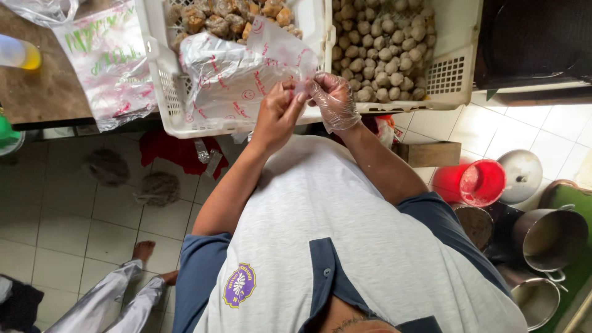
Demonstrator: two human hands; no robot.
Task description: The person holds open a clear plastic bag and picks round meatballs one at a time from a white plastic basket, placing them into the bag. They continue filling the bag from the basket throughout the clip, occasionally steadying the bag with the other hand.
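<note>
Both my hands meet just in front of the white slatted plastic basket (161,92), at its near rim. My bare left hand (275,117) and my right hand (333,98), which wears a thin clear plastic glove, pinch the lower edge of a small clear plastic bag with red printing (280,46). The bag stands up and away from my fingertips, its long axis leaning over the basket, above a pile of similar bags (228,83). Both hands touch it equally. To the right of the basket sits a second white basket of small round grey-brown balls (385,46).
</note>
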